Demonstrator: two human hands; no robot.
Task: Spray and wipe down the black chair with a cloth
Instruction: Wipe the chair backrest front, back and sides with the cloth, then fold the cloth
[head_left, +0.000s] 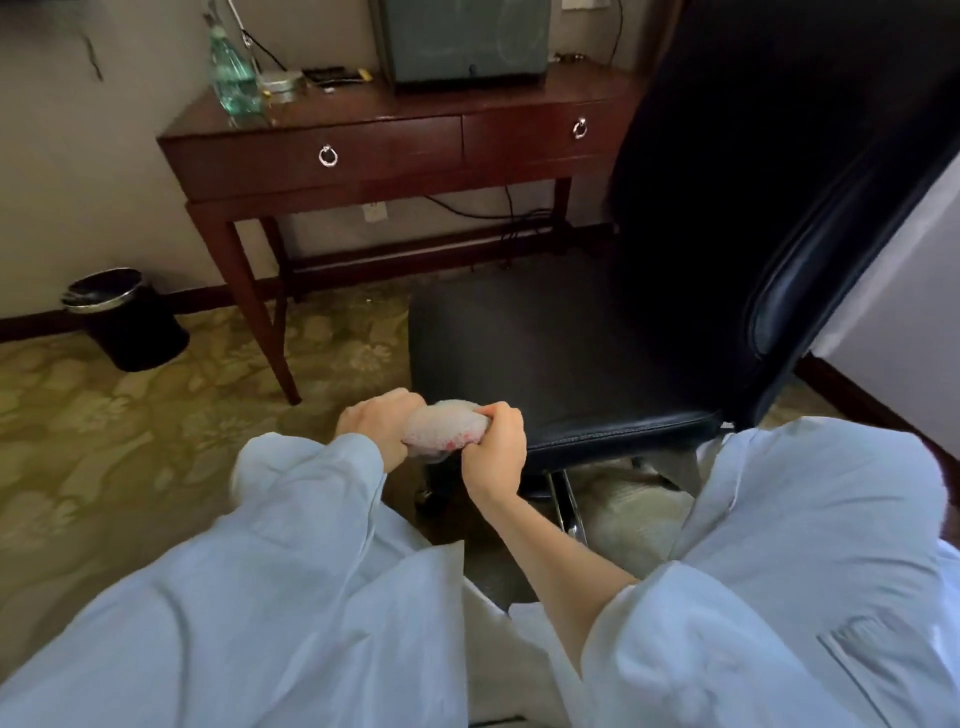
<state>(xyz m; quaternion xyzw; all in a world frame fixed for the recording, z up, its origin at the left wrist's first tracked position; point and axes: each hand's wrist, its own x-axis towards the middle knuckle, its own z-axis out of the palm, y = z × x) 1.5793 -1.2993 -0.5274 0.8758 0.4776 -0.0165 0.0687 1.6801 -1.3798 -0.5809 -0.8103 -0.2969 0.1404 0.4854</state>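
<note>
left hand (375, 422) grips cloth (445, 427) | right hand (497, 442) grips cloth's other end | cloth at near-left corner of chair (597, 353) seat | bottle (232, 73) far left on desk (332, 156)

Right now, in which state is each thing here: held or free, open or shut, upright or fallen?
Cloth: bunched up, gripped at both ends.
Left hand: fingers curled round the cloth.
Right hand: fingers curled round the cloth.
Black chair: upright, beside the desk.
Left drawer: shut.
Right drawer: shut.
Green bottle: upright on the desk.
Bin: upright on the carpet.
</note>
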